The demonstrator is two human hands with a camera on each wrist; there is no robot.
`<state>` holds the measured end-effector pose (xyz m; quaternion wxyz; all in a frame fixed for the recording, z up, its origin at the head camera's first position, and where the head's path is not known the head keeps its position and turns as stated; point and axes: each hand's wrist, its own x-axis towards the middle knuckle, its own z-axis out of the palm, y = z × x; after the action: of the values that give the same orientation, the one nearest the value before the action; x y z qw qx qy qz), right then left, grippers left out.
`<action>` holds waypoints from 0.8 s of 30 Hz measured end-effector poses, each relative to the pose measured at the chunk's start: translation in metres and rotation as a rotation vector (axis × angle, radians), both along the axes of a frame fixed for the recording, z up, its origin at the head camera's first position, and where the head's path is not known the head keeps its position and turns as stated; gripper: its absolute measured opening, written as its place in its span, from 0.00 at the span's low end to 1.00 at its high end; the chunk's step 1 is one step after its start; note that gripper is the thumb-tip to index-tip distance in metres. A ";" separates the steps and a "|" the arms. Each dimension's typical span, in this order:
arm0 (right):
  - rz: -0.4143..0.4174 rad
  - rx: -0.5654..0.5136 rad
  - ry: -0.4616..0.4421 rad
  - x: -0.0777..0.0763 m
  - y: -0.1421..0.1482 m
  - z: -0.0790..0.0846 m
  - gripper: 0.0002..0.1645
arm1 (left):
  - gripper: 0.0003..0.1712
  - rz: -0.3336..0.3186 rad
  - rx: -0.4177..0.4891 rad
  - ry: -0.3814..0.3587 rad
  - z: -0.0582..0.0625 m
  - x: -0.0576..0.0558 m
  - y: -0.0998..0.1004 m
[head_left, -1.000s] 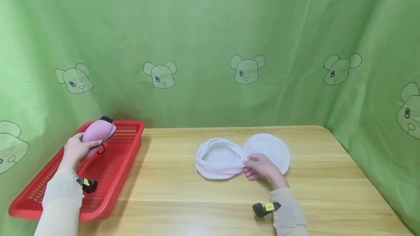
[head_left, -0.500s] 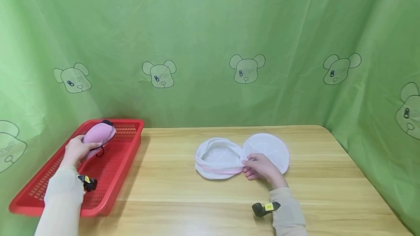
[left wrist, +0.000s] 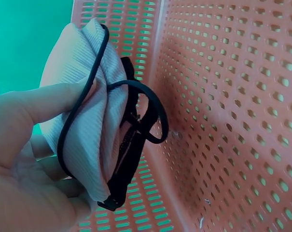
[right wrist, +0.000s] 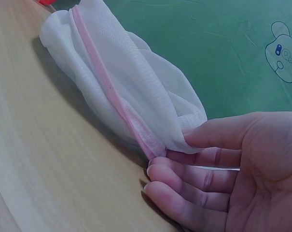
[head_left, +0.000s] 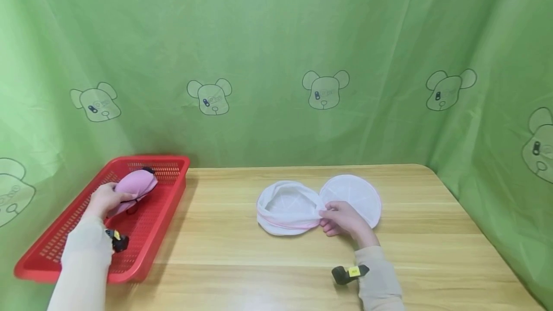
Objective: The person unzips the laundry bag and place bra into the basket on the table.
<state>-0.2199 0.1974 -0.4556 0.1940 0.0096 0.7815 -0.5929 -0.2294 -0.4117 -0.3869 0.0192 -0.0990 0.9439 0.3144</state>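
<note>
In the head view my left hand (head_left: 105,199) grips a folded pink bra (head_left: 137,182) with black trim inside the red basket. Up close in the left wrist view, the thumb presses the bra's ribbed cup (left wrist: 80,130), and a black strap (left wrist: 155,113) loops out beside it. My right hand (head_left: 345,220) pinches the fabric edge of a round white mesh laundry bag (head_left: 289,227), whose mouth stands wide apart. Its round white lid (head_left: 356,196) lies folded back on the right, partly behind the hand. A pink band (right wrist: 104,77) runs along the bag's side.
The red plastic basket (head_left: 162,234) stands on the left of the wooden table (head_left: 242,272), with perforated walls. A green curtain (head_left: 268,133) printed with bear heads hangs behind and at both sides. Black wrist cameras (head_left: 343,275) sit on the sleeves.
My left hand has moved slightly right and lowered the bra deeper into the basket. The right hand and the mesh bag have stayed in place.
</note>
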 end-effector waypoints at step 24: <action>-0.003 0.011 0.007 0.000 0.000 -0.001 0.12 | 0.35 0.012 0.215 -0.206 0.001 0.008 0.008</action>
<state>-0.2194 0.1975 -0.4564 0.1902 0.0097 0.7853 -0.5891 -0.2210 -0.4033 -0.3855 0.1246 -0.1336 0.8973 0.4019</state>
